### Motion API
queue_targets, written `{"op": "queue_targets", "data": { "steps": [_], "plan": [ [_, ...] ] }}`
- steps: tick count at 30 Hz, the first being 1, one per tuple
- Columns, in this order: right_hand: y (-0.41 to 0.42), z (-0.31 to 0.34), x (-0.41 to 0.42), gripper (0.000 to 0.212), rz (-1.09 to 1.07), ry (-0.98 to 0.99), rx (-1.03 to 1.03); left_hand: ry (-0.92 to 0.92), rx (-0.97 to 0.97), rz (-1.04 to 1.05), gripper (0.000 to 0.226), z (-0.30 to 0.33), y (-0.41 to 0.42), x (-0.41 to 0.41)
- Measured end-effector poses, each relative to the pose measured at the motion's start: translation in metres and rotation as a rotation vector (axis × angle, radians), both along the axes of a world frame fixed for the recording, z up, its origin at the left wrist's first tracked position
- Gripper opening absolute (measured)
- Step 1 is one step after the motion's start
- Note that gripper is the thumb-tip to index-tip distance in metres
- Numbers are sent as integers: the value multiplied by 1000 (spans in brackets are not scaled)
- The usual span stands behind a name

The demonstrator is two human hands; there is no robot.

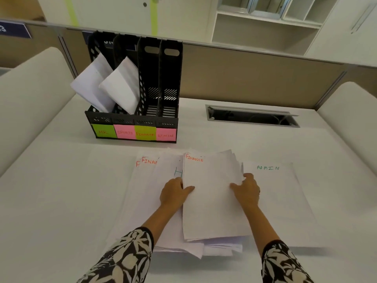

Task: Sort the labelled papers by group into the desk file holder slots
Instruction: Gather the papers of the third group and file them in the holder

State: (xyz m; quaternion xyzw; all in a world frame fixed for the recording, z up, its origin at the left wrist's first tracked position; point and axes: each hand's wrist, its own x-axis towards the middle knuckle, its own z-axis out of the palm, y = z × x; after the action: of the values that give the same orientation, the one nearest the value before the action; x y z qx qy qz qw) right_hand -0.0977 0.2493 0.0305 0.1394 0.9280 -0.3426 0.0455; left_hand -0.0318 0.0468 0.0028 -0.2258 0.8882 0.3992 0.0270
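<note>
A black file holder (133, 121) stands at the back left of the desk, its four slots tagged HR, SPORTS, FINANCE and ADMIN on coloured notes. White sheets lean in the HR slot (92, 82) and the SPORTS slot (123, 84); the other two look bare. In front of me lies a loose stack of papers (212, 201) topped by a sheet marked FINANCE. My left hand (173, 194) grips the stack's left edge and my right hand (247, 189) grips its right edge. An ADMIN sheet (285, 201) lies to the right, more FINANCE sheets (142, 180) fan out at left.
A cable slot (253, 116) with an open lid is cut into the desk at the back right. Beige partition panels rise behind and at both sides. White shelving stands beyond the partition.
</note>
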Motion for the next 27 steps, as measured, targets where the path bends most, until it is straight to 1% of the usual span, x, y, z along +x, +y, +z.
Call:
{"op": "queue_targets", "data": {
  "steps": [2,3,5,6,7,9,10,11,13,15,16,18,21,24,25,27],
  "plan": [
    [7,2,-3,41,-31,46,-122,24,50,6,36,1,-5,-1],
    [9,2,-3,33,-26,44,-139,34,75,3,38,1,-8,0],
    [9,-2,-5,19,18,22,-183,39,133,-16,34,2,-16,0],
    [9,-4,-5,15,31,12,-231,39,166,-30,32,3,-19,1],
    [9,-5,-5,20,36,5,-287,41,198,-41,32,3,-22,2],
    [10,-7,-5,40,14,-32,-421,47,237,-53,30,3,-28,5],
    [10,-7,-5,46,-7,-57,-475,56,242,-57,28,4,-31,7],
    [9,-7,-4,47,-18,-80,-505,74,251,-58,26,4,-35,8],
    [9,-9,-3,38,5,-82,-504,127,273,-53,20,5,-44,10],
    [10,-10,-3,19,29,-61,-510,175,275,-11,19,7,-53,12],
    [10,-11,-2,11,30,-51,-516,189,255,19,16,9,-57,13],
    [9,-12,0,2,9,-25,-498,228,192,76,14,9,-65,14],
    [6,-13,0,17,-55,15,-378,308,164,161,14,10,-81,18],
    [1,-12,5,31,-90,54,-256,332,199,222,15,11,-101,22],
    [-3,-11,8,35,-107,100,-217,329,214,240,15,10,-107,24],
    [-13,-8,15,33,-104,271,-199,298,264,280,13,9,-114,26]
  ]
}}
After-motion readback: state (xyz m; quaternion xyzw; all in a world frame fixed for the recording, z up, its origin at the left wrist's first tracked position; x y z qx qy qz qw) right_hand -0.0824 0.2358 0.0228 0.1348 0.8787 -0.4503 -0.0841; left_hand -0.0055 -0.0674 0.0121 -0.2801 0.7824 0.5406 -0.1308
